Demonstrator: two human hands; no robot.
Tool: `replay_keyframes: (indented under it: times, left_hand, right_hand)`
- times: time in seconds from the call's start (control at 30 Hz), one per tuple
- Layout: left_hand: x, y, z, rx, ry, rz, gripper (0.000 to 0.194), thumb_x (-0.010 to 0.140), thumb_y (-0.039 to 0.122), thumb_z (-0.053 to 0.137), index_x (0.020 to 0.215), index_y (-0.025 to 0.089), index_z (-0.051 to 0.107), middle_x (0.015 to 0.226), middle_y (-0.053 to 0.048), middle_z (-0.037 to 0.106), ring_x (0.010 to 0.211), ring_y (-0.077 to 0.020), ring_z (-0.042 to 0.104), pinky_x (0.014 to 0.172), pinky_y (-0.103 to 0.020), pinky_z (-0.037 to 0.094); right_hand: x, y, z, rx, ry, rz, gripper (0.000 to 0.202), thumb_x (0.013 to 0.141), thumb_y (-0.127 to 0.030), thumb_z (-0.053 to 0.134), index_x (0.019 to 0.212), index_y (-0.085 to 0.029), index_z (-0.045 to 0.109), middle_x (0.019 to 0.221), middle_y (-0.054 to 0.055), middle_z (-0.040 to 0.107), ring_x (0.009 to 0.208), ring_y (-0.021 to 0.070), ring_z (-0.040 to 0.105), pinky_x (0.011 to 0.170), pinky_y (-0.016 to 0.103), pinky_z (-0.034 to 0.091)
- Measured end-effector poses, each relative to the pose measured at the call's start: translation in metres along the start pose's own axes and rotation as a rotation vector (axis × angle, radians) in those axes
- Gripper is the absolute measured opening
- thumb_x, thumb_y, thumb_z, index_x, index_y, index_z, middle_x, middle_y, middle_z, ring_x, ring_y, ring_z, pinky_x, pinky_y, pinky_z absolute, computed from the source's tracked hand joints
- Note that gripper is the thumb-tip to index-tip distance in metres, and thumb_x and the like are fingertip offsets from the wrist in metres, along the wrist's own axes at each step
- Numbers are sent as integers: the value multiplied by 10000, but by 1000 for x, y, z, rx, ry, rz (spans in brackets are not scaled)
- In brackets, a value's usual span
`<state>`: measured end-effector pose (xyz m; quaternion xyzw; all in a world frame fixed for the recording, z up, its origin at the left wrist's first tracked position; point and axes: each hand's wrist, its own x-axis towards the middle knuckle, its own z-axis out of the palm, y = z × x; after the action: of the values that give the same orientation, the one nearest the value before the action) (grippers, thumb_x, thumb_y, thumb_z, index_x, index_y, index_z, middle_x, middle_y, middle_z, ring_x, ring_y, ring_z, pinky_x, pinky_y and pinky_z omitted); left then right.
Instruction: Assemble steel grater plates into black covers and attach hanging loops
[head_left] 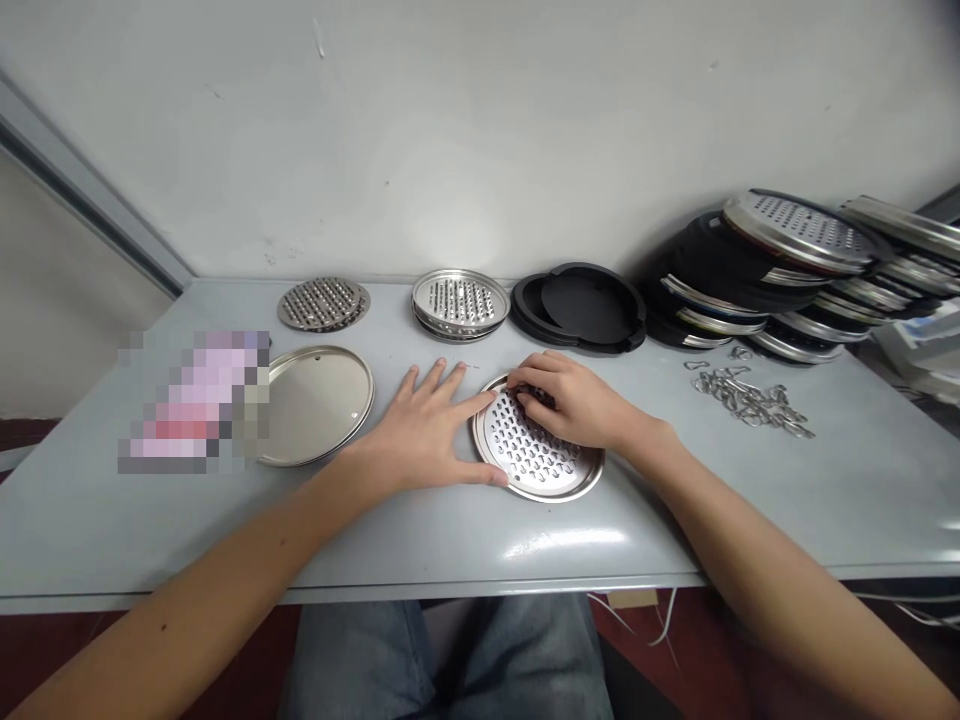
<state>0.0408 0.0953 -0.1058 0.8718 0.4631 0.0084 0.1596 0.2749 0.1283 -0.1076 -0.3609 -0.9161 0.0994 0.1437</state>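
Note:
A round metal grater plate (536, 455) lies in a shallow round metal tray (555, 497) near the front middle of the table. My left hand (431, 430) is spread out at its left side, thumb and forefinger at the rim. Over the plate's upper part, my right hand (562, 400) is curled with bent fingertips; whatever they hold, if anything, is hidden. Plain round metal trays (319, 405) lie left of my left hand. Farther back are loose grater plates (319, 303), trays with grater plates (460, 300) and black round holders (592, 305).
Tall stacks of black holders and metal graters (750, 265) stand at the back right. Several small metal clips (757, 400) lie in front of them. A blurred pink item (206, 385) is on the left. The table edge (510, 588) runs before my lap.

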Motion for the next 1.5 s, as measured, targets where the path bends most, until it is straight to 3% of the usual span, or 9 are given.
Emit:
replay_keyframes:
  times: [0.77, 1.17, 1.5]
  left_hand:
    - [1, 1, -2, -3, 28, 6, 1015, 588, 912, 473, 1431, 351, 407, 1569, -104, 259, 1437, -410, 167, 1117, -613, 132]
    - [3, 7, -9, 4, -59, 13, 989, 604, 896, 488, 1437, 373, 388, 1585, -112, 205, 1424, -483, 97, 1069, -690, 104]
    - [2, 4, -2, -12, -33, 11, 996, 608, 926, 415, 1446, 391, 360, 1594, -119, 163, 1428, -489, 55, 1075, -688, 82]
  right_hand:
    - [-5, -7, -2, -68, -27, -10, 210, 838, -144, 492, 1008, -155, 615, 924, 99, 637, 842, 234, 567, 787, 357, 437]
    - [-9, -7, -5, -70, -35, -17, 213, 794, -142, 522, 975, -143, 634, 881, 91, 643, 802, 226, 562, 766, 351, 439]
    - [-10, -7, -4, -145, -48, -61, 189, 810, -155, 529, 924, -159, 680, 902, 94, 662, 814, 234, 564, 796, 374, 446]
